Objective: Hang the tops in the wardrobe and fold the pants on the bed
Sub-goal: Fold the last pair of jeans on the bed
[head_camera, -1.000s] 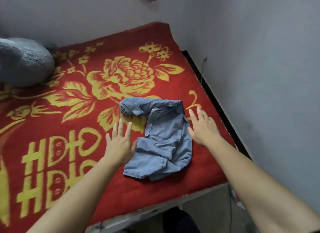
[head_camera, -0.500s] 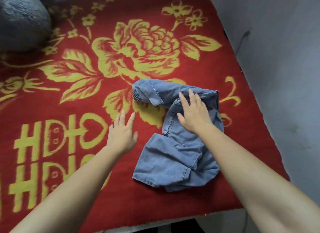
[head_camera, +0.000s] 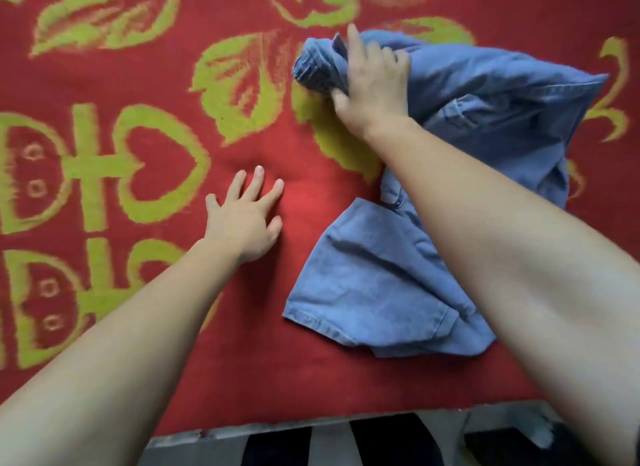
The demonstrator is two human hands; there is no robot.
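Observation:
A crumpled pair of light blue denim pants (head_camera: 388, 285) lies on the red bed cover (head_camera: 242, 361), to the right of the middle. My right hand (head_camera: 372, 84) reaches across them and grips the bunched far left end of the denim, thumb underneath and fingers over the top. My left hand (head_camera: 244, 216) rests flat on the bed cover with fingers spread, a short way left of the pants and not touching them. My right forearm hides the middle of the pants.
The red bed cover carries large yellow flower and character patterns. The bed's grey front edge (head_camera: 277, 431) runs along the bottom, with dark floor and my legs below it.
The view has come closer and lower over the bed. My right hand slid from the middle of the pants to their far left end and closed on it. My left hand stayed flat on the cover.

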